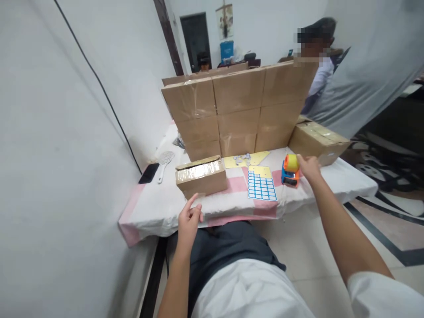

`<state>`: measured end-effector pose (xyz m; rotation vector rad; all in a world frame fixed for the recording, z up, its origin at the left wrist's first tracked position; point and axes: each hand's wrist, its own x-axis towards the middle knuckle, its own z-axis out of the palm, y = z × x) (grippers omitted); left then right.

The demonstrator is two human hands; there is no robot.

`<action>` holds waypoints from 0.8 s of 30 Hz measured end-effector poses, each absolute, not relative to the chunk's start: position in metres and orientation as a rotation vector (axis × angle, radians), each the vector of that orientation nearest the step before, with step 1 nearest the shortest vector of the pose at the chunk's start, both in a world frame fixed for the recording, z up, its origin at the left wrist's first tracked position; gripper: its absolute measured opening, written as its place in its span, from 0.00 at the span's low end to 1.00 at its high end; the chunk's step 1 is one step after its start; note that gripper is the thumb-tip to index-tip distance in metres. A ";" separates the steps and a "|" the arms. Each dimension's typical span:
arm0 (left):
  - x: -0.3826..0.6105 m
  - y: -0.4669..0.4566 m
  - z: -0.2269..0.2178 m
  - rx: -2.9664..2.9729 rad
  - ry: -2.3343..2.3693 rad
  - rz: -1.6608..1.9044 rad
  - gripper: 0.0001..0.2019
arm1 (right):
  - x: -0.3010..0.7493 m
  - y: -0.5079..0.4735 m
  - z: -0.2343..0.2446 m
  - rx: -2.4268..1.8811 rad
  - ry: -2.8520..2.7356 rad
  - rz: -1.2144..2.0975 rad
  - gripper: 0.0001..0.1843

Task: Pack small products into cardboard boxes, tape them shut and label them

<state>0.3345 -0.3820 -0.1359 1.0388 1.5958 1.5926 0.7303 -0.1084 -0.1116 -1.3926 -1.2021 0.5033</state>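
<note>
My right hand reaches across the table and touches the orange tape dispenser with its yellow tape roll, fingers curled against its right side. My left hand hovers at the table's near edge, loosely curled with the index finger pointing up, holding nothing. Just beyond it sits a small cardboard box sealed with shiny tape. A sheet of blue-bordered labels lies between the box and the dispenser.
A wall of stacked cardboard boxes stands at the back of the table. Another box lies at right. Yellow backing sheets, a white slotted spoon and a black phone lie around. A person sits behind the boxes.
</note>
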 end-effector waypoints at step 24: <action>0.347 -0.400 -0.154 0.727 1.524 1.802 0.32 | 0.471 -0.225 0.014 -0.629 -2.360 0.730 0.08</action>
